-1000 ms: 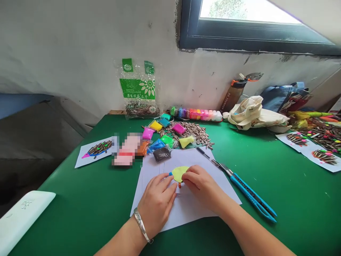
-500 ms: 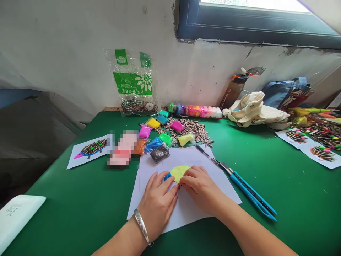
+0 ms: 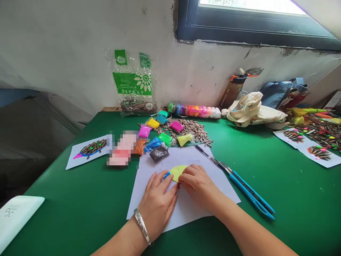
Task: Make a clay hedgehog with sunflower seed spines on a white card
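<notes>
A flat, pale yellow oval of modelling clay [image 3: 176,173] lies on a white sheet of paper [image 3: 149,188], with a piece of blue clay [image 3: 167,175] at its left end. My left hand [image 3: 159,199] rests on the sheet, fingers stretched out, the fingertips by the blue clay. A silver bangle circles that wrist. At the oval's lower right edge is my right hand [image 3: 197,183], its thumb and fingers pinched together. A tiny dark bit shows at those fingertips, too small and covered to name.
Bagged clay packets [image 3: 159,153] and sunflower seeds [image 3: 194,129] lie beyond the sheet. A pen [image 3: 206,153] and a blue craft knife [image 3: 252,193] are on the right. A hedgehog picture [image 3: 90,149] lies left, near a pixelated pink item [image 3: 124,147]. A bottle [image 3: 232,90] stands at the back.
My right hand has shifted slightly left over the yellow clay, covering more of its right side. The orange-brown bit at the fingertips is now mostly hidden. My left hand stays nearly still.
</notes>
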### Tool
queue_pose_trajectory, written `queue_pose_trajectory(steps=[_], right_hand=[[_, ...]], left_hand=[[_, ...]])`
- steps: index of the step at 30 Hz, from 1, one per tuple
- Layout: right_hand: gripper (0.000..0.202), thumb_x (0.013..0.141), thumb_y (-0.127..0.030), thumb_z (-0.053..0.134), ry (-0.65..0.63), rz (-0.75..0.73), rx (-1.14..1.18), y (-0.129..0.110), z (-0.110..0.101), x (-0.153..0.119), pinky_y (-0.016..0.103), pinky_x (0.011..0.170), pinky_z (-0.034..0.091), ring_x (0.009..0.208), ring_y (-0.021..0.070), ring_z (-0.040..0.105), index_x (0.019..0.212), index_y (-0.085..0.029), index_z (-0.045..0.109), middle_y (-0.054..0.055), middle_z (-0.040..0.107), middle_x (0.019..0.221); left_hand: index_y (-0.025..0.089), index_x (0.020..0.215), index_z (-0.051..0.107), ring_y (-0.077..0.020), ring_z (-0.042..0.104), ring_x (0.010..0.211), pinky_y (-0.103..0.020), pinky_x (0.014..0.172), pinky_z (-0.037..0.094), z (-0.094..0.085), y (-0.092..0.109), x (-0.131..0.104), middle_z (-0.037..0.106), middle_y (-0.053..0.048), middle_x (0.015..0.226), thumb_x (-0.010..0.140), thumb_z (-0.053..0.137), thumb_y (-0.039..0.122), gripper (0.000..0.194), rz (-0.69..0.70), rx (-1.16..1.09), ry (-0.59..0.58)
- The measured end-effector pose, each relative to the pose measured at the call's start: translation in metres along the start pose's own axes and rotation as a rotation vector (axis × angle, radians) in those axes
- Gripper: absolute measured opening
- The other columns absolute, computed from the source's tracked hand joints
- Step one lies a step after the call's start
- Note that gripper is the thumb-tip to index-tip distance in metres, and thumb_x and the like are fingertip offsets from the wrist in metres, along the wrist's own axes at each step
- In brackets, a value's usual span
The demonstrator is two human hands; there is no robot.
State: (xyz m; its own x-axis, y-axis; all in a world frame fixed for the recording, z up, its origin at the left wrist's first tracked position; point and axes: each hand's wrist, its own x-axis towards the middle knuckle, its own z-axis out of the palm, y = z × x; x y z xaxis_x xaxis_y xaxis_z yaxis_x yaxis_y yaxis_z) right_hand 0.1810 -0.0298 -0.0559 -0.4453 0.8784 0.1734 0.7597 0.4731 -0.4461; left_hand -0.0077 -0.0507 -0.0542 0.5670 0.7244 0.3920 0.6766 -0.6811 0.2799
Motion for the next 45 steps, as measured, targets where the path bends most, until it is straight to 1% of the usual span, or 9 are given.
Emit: queue_pose_trajectory(steps=[8,13,17,22,28,33,36,42,45], right_hand=[[0.015,0.087,-0.012,0.053,0.002,0.005,-0.007,0.001,0.000,0.000,0.030,0.069,0.028,0.077,0.0149,0.045,0.080,-0.021,0.063,0.001,0.060,0.078],[0.016,0.088,-0.015,0.052,0.000,-0.005,0.002,0.001,0.000,0.001,0.030,0.069,0.028,0.077,0.0158,0.044,0.080,-0.021,0.063,0.002,0.060,0.078],[0.016,0.087,-0.014,0.052,0.040,-0.003,-0.003,0.000,0.000,-0.001,0.030,0.069,0.029,0.076,0.0155,0.044,0.077,-0.020,0.063,0.002,0.060,0.075],[0.018,0.086,-0.013,0.052,0.048,-0.018,-0.047,-0.006,0.000,-0.006,0.030,0.069,0.030,0.074,0.0155,0.044,0.073,-0.018,0.062,0.003,0.058,0.072],[0.017,0.088,-0.017,0.051,-0.003,-0.056,0.019,-0.015,-0.003,-0.010,0.030,0.073,0.034,0.080,0.0162,0.048,0.075,-0.018,0.062,0.004,0.059,0.076],[0.015,0.087,-0.016,0.054,0.029,-0.047,0.113,-0.004,-0.002,-0.009,0.029,0.073,0.037,0.079,0.0154,0.051,0.078,-0.020,0.064,0.003,0.062,0.078],[0.015,0.086,-0.014,0.053,0.058,-0.017,0.105,0.001,-0.001,-0.007,0.028,0.072,0.038,0.076,0.0146,0.053,0.078,-0.020,0.065,0.002,0.063,0.075],[0.018,0.088,-0.017,0.052,0.011,-0.044,0.094,-0.002,-0.001,-0.007,0.029,0.072,0.037,0.078,0.0156,0.052,0.075,-0.020,0.064,0.003,0.063,0.074],[0.017,0.087,-0.014,0.053,0.016,-0.034,0.129,-0.001,-0.002,-0.007,0.029,0.072,0.037,0.077,0.0156,0.052,0.077,-0.020,0.064,0.003,0.063,0.074]], left_hand=[[0.020,0.107,0.066,-0.0304,0.045,0.118,-0.056,0.101,0.038,0.001,0.000,0.000,0.060,-0.010,0.119,0.087,0.047,0.016,0.028,-0.006,-0.013,-0.007],[0.018,0.108,0.066,-0.0312,0.044,0.119,-0.056,0.101,0.038,0.000,0.000,0.000,0.060,-0.011,0.119,0.086,0.047,0.016,0.028,-0.002,-0.010,-0.017],[0.019,0.109,0.065,-0.0311,0.045,0.119,-0.056,0.101,0.038,0.001,0.001,-0.001,0.060,-0.010,0.119,0.087,0.047,0.016,0.029,-0.011,-0.010,-0.010],[0.020,0.108,0.065,-0.0310,0.046,0.118,-0.057,0.100,0.038,0.002,0.001,-0.001,0.061,-0.009,0.119,0.087,0.047,0.016,0.028,-0.023,-0.011,0.006],[0.019,0.100,0.067,-0.0303,0.048,0.117,-0.057,0.099,0.039,0.001,0.001,0.001,0.062,-0.009,0.117,0.087,0.046,0.016,0.025,-0.017,-0.022,0.015],[0.020,0.105,0.066,-0.0308,0.047,0.117,-0.058,0.099,0.039,0.001,0.001,0.000,0.062,-0.009,0.118,0.087,0.047,0.016,0.027,-0.025,-0.025,0.009],[0.020,0.107,0.065,-0.0307,0.047,0.117,-0.058,0.099,0.039,0.002,0.001,-0.001,0.062,-0.008,0.117,0.087,0.047,0.016,0.028,-0.030,-0.026,0.002],[0.020,0.109,0.065,-0.0311,0.047,0.118,-0.057,0.100,0.038,0.003,0.001,-0.001,0.060,-0.009,0.120,0.087,0.047,0.015,0.029,-0.030,-0.020,-0.003],[0.020,0.110,0.064,-0.0312,0.046,0.118,-0.057,0.100,0.038,0.002,0.001,-0.001,0.061,-0.008,0.119,0.087,0.047,0.016,0.029,-0.030,-0.030,-0.009]])
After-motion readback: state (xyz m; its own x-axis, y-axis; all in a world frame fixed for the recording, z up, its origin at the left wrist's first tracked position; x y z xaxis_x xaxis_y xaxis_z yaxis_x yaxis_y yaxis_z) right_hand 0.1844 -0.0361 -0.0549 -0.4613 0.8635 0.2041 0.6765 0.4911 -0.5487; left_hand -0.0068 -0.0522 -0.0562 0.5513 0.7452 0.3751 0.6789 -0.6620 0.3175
